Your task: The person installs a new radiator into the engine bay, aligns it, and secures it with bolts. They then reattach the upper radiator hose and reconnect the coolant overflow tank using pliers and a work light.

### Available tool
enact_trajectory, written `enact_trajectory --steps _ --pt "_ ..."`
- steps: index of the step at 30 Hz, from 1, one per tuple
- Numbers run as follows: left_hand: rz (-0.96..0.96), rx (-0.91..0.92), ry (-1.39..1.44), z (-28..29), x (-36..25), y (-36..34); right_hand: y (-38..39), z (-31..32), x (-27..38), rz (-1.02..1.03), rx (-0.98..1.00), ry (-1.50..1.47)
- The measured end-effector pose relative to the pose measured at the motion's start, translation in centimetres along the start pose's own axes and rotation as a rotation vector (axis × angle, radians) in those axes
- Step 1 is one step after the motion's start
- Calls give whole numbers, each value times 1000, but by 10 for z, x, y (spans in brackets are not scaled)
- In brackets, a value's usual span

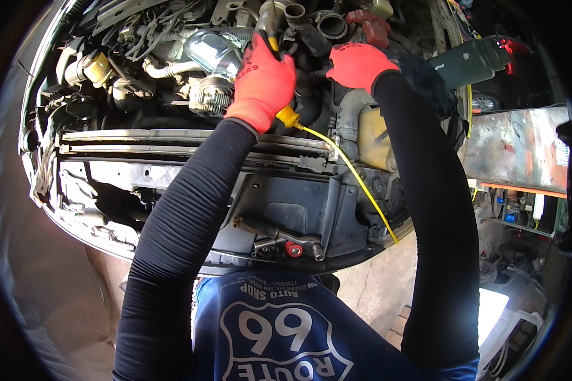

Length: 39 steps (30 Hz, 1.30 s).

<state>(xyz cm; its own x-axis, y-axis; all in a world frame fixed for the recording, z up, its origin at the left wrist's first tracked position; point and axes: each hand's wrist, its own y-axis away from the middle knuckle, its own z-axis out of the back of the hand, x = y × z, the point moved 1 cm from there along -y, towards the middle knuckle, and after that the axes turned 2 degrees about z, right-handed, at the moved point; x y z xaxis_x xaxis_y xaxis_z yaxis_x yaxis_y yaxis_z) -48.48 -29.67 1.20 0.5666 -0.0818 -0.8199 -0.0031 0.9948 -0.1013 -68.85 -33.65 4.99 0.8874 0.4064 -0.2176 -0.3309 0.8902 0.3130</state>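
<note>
Both my hands wear red gloves and reach into a car's open engine bay. My left hand [264,86] is wrapped round a yellow-handled corded tool [288,117]; its yellow cord [353,166] runs down to the right across the front of the car. The tool's far end is not clear among the engine parts. To the right, my right hand [362,66] is closed, fingertips down beside dark hoses; whatever it grips is hidden. A shiny rounded metallic part [211,53] lies left of my left hand, and a round open pipe mouth [332,25] sits beyond my right hand.
On the black front panel lie a ratchet [308,241] and small sockets. A yellowed plastic tank [375,136] stands below my right wrist. A dark green flask [467,63] lies at the right fender, and a worn metal surface [518,146] is beyond.
</note>
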Motion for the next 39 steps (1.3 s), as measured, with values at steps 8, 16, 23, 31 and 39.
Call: enact_trajectory --steps 8,16,23,31,39 --pt "33 334 -128 3 7 8 0 -11 -2 -10 34 -19" --pt "10 -18 83 62 37 40 11 4 -9 323 -176 -132" --pt "115 -257 322 143 93 88 24 29 -18 242 -31 -412" --pt "49 -326 288 165 120 99 23 28 -19 98 65 -452" --pt "50 -352 383 158 127 93 22 30 -32 -38 62 -1"
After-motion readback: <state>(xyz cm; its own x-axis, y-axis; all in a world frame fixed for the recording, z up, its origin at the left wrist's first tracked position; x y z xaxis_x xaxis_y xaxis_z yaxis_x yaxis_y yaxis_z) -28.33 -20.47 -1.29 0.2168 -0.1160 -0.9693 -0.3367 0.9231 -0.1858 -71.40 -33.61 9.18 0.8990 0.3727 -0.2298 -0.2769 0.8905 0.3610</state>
